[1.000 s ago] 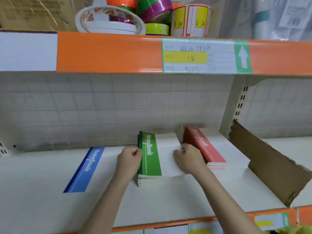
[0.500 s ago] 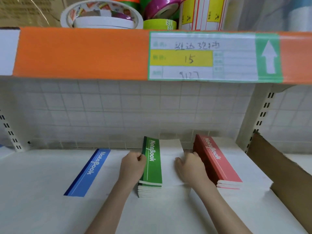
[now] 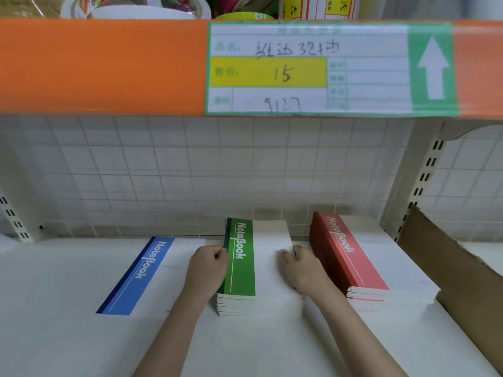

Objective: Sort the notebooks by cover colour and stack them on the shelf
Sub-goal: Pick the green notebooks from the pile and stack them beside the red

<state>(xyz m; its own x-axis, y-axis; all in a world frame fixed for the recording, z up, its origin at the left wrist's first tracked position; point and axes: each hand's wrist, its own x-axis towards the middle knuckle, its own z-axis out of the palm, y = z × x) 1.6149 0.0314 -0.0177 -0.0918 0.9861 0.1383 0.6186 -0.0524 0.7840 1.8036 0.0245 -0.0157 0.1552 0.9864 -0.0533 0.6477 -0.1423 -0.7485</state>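
On the left of the shelf (image 3: 54,336), one blue notebook (image 3: 136,276) lies flat; centre, left hand (image 3: 208,270) and right hand (image 3: 303,270) clasp the sides of the green stack (image 3: 239,268), about six deep; right, a red stack (image 3: 351,262), count unclear. Best to squeeze evenly and tap the edges flush

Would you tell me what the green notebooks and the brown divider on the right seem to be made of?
Green notebooks: paper, going by the white page edges layered at the stack's front; the covers look like smooth printed card, probably coated.
Brown divider: plain cardboard by its look, matte brown, with a ragged torn top edge.
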